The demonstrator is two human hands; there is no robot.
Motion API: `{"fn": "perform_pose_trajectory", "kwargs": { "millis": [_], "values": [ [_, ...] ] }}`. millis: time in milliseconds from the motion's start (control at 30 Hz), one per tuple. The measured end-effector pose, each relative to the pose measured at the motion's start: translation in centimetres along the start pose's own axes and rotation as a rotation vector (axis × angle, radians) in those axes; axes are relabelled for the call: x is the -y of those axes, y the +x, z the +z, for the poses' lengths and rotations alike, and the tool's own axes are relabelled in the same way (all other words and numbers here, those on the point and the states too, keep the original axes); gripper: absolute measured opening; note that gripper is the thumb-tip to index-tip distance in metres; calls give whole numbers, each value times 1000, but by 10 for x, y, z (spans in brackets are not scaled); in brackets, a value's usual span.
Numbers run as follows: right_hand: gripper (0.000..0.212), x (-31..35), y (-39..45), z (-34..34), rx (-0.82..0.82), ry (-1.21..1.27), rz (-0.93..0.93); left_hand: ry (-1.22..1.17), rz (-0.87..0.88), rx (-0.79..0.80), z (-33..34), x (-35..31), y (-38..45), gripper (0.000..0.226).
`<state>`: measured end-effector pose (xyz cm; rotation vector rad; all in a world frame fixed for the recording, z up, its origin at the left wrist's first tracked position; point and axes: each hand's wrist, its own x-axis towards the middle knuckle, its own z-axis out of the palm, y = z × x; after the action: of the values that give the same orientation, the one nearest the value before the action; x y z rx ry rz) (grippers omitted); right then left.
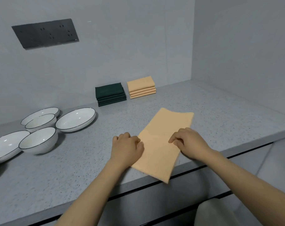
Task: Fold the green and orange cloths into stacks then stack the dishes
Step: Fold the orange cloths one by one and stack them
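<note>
An orange cloth [163, 141] lies as a long folded strip on the grey bench [73, 168], its near end reaching the bench edge, with a faint crease across its middle. The left hand [128, 148] has its fingers curled at the strip's left edge and the right hand [188, 141] rests on its right side with fingers bent, fingertips on the fabric; both appear to pinch or pin the cloth, probably to hold it steady at the crease for the next fold, though a true pinch cannot be made out. Beyond the strip, against the wall, sit a stack of folded dark green cloths [110, 95] and, just right of it, a stack of folded orange cloths [141, 88], so this looks like the last cloth. Left of the strip the dishes are unstacked: two bowls [39, 139] and three shallow plates [75, 119], all seemingly empty.
</note>
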<state>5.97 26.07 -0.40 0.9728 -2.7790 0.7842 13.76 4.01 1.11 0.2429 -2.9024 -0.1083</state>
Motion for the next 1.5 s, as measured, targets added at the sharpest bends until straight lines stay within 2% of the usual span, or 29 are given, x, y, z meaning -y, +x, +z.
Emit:
{"fn": "perform_pose_trajectory", "kwargs": {
  "millis": [133, 334, 434, 501, 534, 634, 701, 868, 1135, 1201, 1235, 1302, 1368, 1435, 1502],
  "values": [
    [21, -1, 25, -2, 31, -1, 36, 6, 12, -119, 1, 2, -12, 27],
    [23, 12, 44, -5, 106, -68, 45, 55, -8, -128, -1, -1, -24, 35],
    [26, 23, 40, -12, 1, -95, 14, 42, 7, -130, -11, -7, -22, 31],
    [31, 34, 27, -13, -50, -130, -22, -15, 88, -65, -16, -10, -19, 41],
    [34, 39, 21, -10, -31, -179, -42, -26, 123, 15, -16, -12, -17, 48],
    [46, 43, 5, 6, 130, -307, -18, 7, 137, 262, -8, -15, -16, 60],
    [55, 39, -1, 13, 209, -284, 60, 15, 96, 334, 1, -17, -17, 62],
    [58, 30, -6, 24, 198, -261, 93, -22, 30, 370, 14, -18, -19, 63],
    [64, 30, -2, 25, 281, -312, 177, -83, 23, 381, 17, -14, -16, 64],
    [64, 29, 0, 20, 310, -261, 181, -173, 12, 382, 11, -9, -11, 60],
    [64, 29, 0, 16, 294, -221, 176, -253, 9, 329, 7, -6, -8, 50],
    [60, 31, 4, 6, 153, -136, 143, -379, -9, 132, -4, -3, -1, 33],
    [49, 37, 10, -5, -35, 13, 144, -499, -74, -24, -15, -6, 6, 35],
    [35, 45, 20, -14, -125, 255, 214, -679, -178, -39, -23, -12, 15, 33],
    [30, 48, 30, -19, -129, 441, 322, -783, -261, -1, -22, -17, 24, 29]
  ]
}}
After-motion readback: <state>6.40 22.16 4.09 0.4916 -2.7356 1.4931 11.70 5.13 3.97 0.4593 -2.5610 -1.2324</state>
